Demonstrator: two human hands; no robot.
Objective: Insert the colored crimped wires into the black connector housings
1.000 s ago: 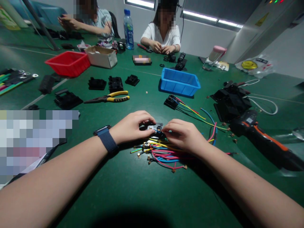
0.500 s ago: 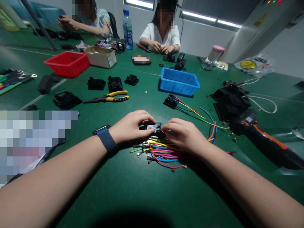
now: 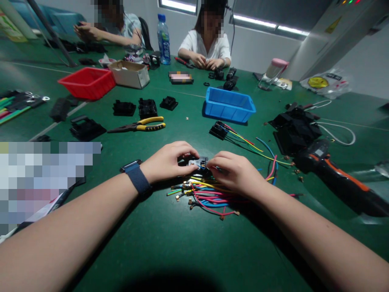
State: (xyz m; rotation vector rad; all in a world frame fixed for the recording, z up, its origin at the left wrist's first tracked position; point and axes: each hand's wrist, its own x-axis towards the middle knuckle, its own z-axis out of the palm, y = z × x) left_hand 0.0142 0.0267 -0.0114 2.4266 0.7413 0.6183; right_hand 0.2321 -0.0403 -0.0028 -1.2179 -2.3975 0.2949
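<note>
Between the thumb and fingers of my left hand (image 3: 167,163) is a small black plastic housing (image 3: 199,162) with metal contacts inside, held just above the table. My right hand (image 3: 237,169) is pinched at the housing's right side, where a short piece of blue wire shows by the fingertips; most of that wire is hidden by the hand. Beneath both hands lies a loose bundle of wires (image 3: 212,198) in red, blue, yellow and black, several with brass terminals on their ends. Another black housing (image 3: 219,129) with coloured wires attached rests beyond my right hand.
Yellow-handled pliers (image 3: 138,125) lie ahead on the left, near several black housings (image 3: 148,107). A blue bin (image 3: 229,109), a red bin (image 3: 88,83) and a cardboard box (image 3: 130,75) stand farther back. At right is a black-orange power tool (image 3: 343,178). Two people sit across the table.
Both hands stay at the black housing with almost the same grip. The whole view has shifted very slightly; nothing else visibly differs.
</note>
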